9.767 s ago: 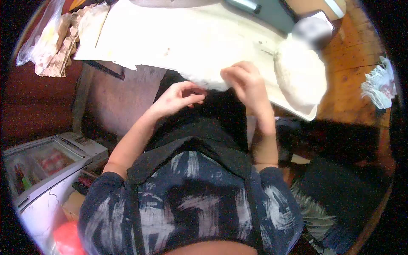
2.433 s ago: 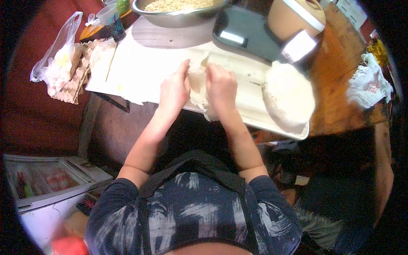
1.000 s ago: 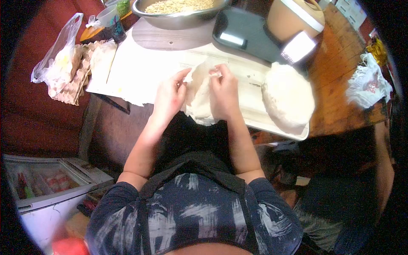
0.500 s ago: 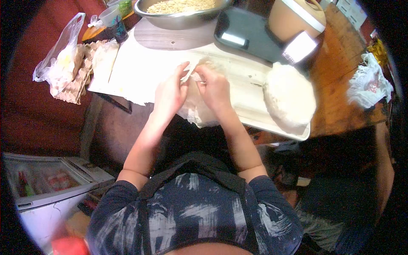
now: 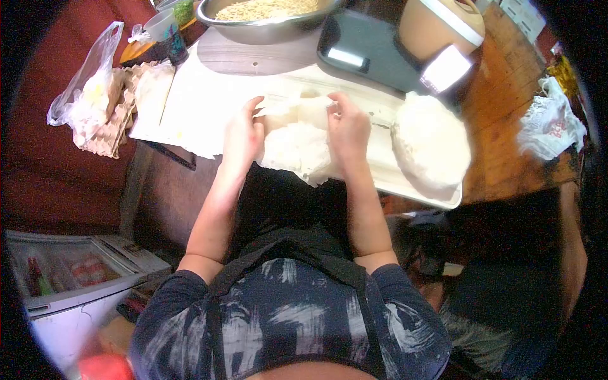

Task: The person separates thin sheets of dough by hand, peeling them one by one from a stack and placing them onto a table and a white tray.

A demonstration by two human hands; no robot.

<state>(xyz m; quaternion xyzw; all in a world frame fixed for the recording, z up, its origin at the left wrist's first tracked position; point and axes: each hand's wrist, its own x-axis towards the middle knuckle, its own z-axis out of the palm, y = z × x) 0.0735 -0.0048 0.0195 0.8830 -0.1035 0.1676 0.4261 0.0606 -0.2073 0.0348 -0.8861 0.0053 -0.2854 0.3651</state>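
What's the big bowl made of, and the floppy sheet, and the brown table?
The bowl looks like smooth, shiny metal: its silvery side catches the light. The sheet, dull and crinkly with a ragged edge, might be dough or paper; I can't tell which. The table seems to be worn wood, with lines between boards.

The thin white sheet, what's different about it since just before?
Your hands moved apart: the left hand a little left, the right hand farther right. The thin white sheet is now spread wider between them. The round white pile and metal bowl stayed put.
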